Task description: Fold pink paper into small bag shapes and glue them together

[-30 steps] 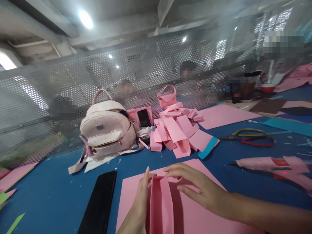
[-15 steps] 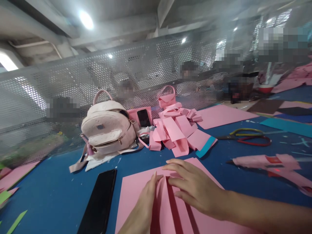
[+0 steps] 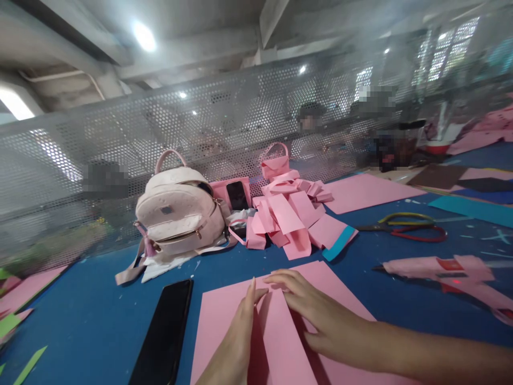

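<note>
A folded pink paper piece (image 3: 280, 337) lies between my two hands, over a larger flat pink paper sheet (image 3: 216, 315). My left hand (image 3: 237, 339) is at its left side, thumb pointing up and fingers against the far left edge. From the right, my right hand (image 3: 326, 321) reaches over, its bent fingers gripping the far end and right edge of the folded piece. The near end of the paper runs out of the bottom of the view. A dark gap shows under the folded piece, so part of it stands off the sheet.
A black phone (image 3: 162, 334) lies left of the sheet. Behind stand a pale backpack (image 3: 180, 208) and a pile of pink paper strips (image 3: 284, 214). Scissors (image 3: 417, 227) and a pink glue gun (image 3: 441, 270) lie to the right. A perforated metal screen (image 3: 240, 117) borders the blue table.
The folded pink piece has turned a wider, flatter face upward between my hands. My right fingers have drawn closer together and curled at its right edge. The left hand has barely moved.
</note>
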